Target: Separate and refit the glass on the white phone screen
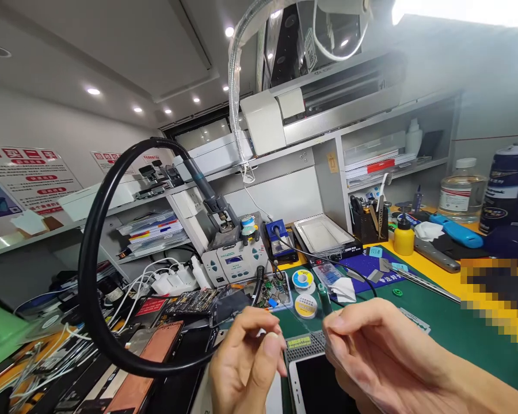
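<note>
My left hand [248, 365] is raised at the lower middle with curled fingers. Its thumb and fingertips come close together, and anything small between them is too hard to make out. My right hand [380, 345] is closed in a pinch at the lower right. A slender dark-green handle [323, 298] rises from its thumb and fingertips, its lower part hidden by the hand. Below and between the hands lies a white-framed phone [299, 388] with a dark screen, partly covered by my right hand. Behind it is a grey dotted pad [305, 347] with a yellow label.
A thick black hose [86, 276] loops at left from a grey-white hot-air station [233, 261]. Solder spools [303, 280], a parts tray [274, 290] and a soldering iron stand [280, 238] are behind the hands. Disassembled phones [155, 356] lie left; a yellow bottle [404, 237] stands right.
</note>
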Demonstrator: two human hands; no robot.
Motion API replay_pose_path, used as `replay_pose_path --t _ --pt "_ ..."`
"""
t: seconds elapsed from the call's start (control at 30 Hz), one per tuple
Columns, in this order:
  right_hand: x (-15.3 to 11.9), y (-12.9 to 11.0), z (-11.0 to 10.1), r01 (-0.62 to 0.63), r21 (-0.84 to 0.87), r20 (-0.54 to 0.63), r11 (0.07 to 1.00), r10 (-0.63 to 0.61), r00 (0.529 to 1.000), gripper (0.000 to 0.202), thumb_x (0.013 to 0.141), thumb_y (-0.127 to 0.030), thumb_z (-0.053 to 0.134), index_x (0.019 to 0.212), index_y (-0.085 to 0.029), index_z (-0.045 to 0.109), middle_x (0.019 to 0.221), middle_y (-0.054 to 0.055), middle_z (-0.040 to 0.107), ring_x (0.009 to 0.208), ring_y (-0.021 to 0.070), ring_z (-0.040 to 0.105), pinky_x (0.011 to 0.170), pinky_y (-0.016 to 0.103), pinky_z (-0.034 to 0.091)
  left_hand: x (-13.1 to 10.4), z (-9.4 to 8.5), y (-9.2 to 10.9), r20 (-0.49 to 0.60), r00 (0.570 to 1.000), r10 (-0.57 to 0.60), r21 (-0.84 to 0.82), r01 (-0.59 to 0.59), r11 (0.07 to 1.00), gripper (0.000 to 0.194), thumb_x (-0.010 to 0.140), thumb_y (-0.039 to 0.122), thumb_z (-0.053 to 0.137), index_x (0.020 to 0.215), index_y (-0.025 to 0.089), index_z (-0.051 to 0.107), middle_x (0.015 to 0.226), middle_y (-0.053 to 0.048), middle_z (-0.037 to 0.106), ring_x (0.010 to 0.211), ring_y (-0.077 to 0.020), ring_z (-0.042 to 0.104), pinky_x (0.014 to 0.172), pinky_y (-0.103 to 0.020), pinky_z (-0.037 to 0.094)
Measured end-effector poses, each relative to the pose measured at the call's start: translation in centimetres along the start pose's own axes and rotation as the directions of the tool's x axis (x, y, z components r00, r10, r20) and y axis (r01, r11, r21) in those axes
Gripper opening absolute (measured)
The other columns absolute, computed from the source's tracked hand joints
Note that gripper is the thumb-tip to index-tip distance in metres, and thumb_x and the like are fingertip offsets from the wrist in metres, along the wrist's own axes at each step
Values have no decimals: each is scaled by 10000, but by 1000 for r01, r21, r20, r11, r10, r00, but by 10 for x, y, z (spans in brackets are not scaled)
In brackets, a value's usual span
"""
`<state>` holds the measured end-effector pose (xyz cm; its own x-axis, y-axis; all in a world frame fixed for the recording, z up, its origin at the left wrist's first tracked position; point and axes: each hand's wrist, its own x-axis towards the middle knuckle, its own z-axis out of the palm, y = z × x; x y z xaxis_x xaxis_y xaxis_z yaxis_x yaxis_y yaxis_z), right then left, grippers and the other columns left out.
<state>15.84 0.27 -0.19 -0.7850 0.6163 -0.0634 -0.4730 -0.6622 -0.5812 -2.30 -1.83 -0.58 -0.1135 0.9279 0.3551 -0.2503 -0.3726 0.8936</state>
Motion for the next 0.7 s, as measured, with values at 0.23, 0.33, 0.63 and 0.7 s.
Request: replay_pose_path --t 0.23,0.33,0.63,0.7 --pt "5 0 -14 -162 87 174 983 145 974 382 760 -320 547 521 -55 682 418 112 594 328 150 593 286 160 456 1 10 -5 -101 966 238 130 -224 966 420 792 477 760 1096 195 698 1147 -104 677 1126 -277 594 952 -333 464" --pt "6 1 -17 -204 87 237 975 179 955 346 758 -300 598 531 -54 685 433 98 606 336 150 598 290 169 481 -1 13 -4 -81 982 169 145 -156 977 327 821 446 739 1023 189 722 1069 -94 699 1061 -254 617 943 -322 460" --pt "18 0 -39 -450 27 585 893 351 731 408 885 -497 507 755 -136 646 525 40 638 304 120 526 232 191 439 1 19 1 -26 971 236 174 -228 958 206 815 424 751 799 236 670 844 0 628 864 -167 595 810 -223 437" --pt "21 -1 -42 -483 -38 636 875 394 664 437 906 -516 448 773 -141 627 550 34 633 326 114 520 261 199 462 0 20 0 -35 967 254 183 -244 952 223 814 432 748 778 238 645 813 9 604 854 -166 585 793 -221 428"
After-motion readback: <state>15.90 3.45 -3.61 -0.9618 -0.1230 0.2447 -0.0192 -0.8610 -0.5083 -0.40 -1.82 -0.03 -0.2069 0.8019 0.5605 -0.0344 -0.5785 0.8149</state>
